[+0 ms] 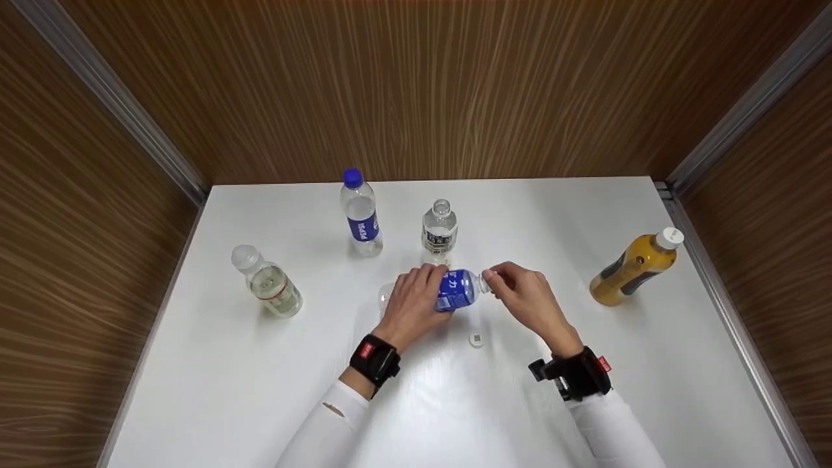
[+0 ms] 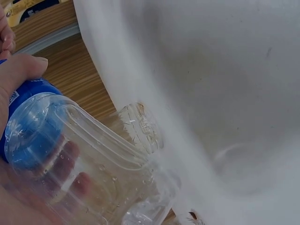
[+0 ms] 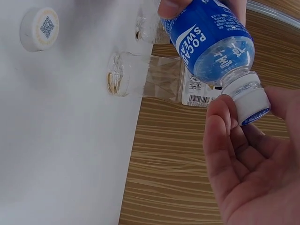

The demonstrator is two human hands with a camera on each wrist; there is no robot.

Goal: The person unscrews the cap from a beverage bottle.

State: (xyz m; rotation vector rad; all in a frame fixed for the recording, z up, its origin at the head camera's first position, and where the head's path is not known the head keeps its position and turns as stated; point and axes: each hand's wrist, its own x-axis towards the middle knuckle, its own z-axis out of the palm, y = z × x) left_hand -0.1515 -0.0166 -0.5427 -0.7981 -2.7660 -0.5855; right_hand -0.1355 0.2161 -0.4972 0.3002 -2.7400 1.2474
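Note:
A clear plastic Pocari Sweat bottle (image 1: 458, 290) with a blue label lies nearly level above the table, its neck to the right. My left hand (image 1: 416, 302) grips it around the body, the thumb over the label in the left wrist view. My right hand (image 1: 532, 302) pinches the white bottle cap (image 3: 252, 105) at the neck between thumb and fingers. Whether the cap is tight or loose cannot be told. Droplets cling inside the bottle (image 2: 103, 164), which looks otherwise without liquid.
Behind the hands stands an uncapped clear bottle (image 1: 439, 227). Left of it are a blue-capped Pepsi bottle (image 1: 362, 218) and a bottle of pale liquid (image 1: 276, 289). At right stands an orange-yellow drink bottle (image 1: 634, 270). A loose white cap (image 1: 476, 340) lies on the white table (image 1: 416, 416).

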